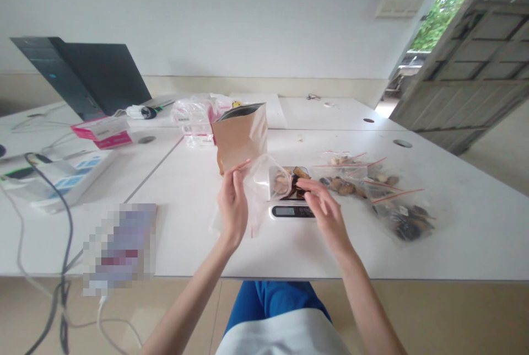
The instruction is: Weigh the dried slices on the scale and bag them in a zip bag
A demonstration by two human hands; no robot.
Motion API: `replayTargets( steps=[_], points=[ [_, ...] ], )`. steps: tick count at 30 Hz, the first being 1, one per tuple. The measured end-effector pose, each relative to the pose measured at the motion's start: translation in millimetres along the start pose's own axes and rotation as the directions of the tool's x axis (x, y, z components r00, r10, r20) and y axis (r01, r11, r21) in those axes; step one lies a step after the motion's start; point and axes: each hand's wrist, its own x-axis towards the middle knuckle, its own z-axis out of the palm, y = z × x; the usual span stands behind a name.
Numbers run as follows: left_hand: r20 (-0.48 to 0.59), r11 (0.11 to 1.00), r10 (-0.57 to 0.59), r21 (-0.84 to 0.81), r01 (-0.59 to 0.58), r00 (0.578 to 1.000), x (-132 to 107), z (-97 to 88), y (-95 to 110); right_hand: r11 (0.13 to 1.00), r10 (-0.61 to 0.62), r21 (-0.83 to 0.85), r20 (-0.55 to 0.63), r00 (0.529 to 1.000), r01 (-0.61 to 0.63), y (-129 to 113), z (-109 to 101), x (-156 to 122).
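Observation:
My left hand (232, 206) is shut on the edge of a clear zip-top plastic bag (261, 178), which hangs open and upright. Just right of the bag, a digital kitchen scale (291, 211) stands on the white table (198, 245). A small clear container (283, 184) of dark-brown dried pieces rests on it, touching the bag's side. My right hand (328, 214) is above the scale with its fingers apart, the fingertips at the dried pieces. It seems to hold nothing. A brown kraft paper pouch (241, 137) stands open behind the bag.
Several filled zip bags of dried pieces (403, 220) lie to the right. Loose plastic bags (194, 120) sit at the back. On the left are a dark laptop (99, 76), a pink-and-white box (101, 132), a pixelated patch (119, 247) and dangling cables (64, 245). A wooden door (467, 63) stands open at right.

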Motion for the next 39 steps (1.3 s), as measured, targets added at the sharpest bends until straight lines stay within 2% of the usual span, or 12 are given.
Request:
replayTargets(
  steps=[3, 6, 9, 12, 16, 19, 22, 28, 33, 39],
  points=[
    [-0.085, 0.993, 0.006, -0.119, -0.016, 0.996, 7.0, 4.9, -10.9, 0.989, -0.01, -0.148, -0.049, 0.999, 0.003, 12.6, -26.6, 2.4],
    [-0.217, 0.95, -0.013, -0.308, -0.056, 0.976, 13.0, 13.2, -26.4, 0.93, -0.057, -0.361, 0.048, 0.997, 0.07, 29.0, -48.9, 5.9],
    [-0.233, 0.911, -0.146, -0.412, 0.039, 0.961, 19.1, 21.6, -38.5, 0.862, -0.091, -0.482, 0.164, 0.982, 0.16, 41.1, -58.1, 9.6],
    [-0.221, 0.917, -0.198, -0.385, 0.101, 0.955, 24.4, 24.6, -42.2, 0.819, -0.077, -0.541, 0.226, 0.971, 0.191, 48.9, -49.2, 16.8],
    [-0.223, 0.959, -0.205, -0.242, 0.149, 0.953, 27.3, 23.8, -37.5, 0.762, -0.035, -0.618, 0.258, 0.965, 0.193, 54.2, -16.8, 33.9],
    [-0.194, 0.968, -0.218, -0.167, 0.187, 0.956, 27.3, 27.2, -34.2, 0.677, -0.029, -0.708, 0.25, 0.968, 0.203, 51.7, 7.2, 46.5],
    [-0.156, 0.964, -0.239, -0.156, 0.215, 0.959, 26.4, 33.4, -35.2, 0.586, -0.036, -0.776, 0.264, 0.964, 0.235, 45.8, 19.8, 53.0],
    [-0.131, 0.957, -0.267, -0.155, 0.246, 0.955, 20.2, 39.8, -46.4, 0.501, 0.011, -0.808, 0.366, 0.931, 0.312, 45.2, 16.9, 54.5],
    [-0.106, 0.962, -0.254, -0.135, 0.239, 0.961, 15.8, 40.2, -55.1, 0.525, 0.06, -0.774, 0.448, 0.892, 0.353, 52.1, 13.6, 62.0],
    [-0.117, 0.959, -0.258, -0.154, 0.239, 0.959, 17.1, 37.4, -58.6, 0.546, -0.038, -0.723, 0.483, 0.875, 0.423, 57.1, 14.0, 71.0]
  ],
)
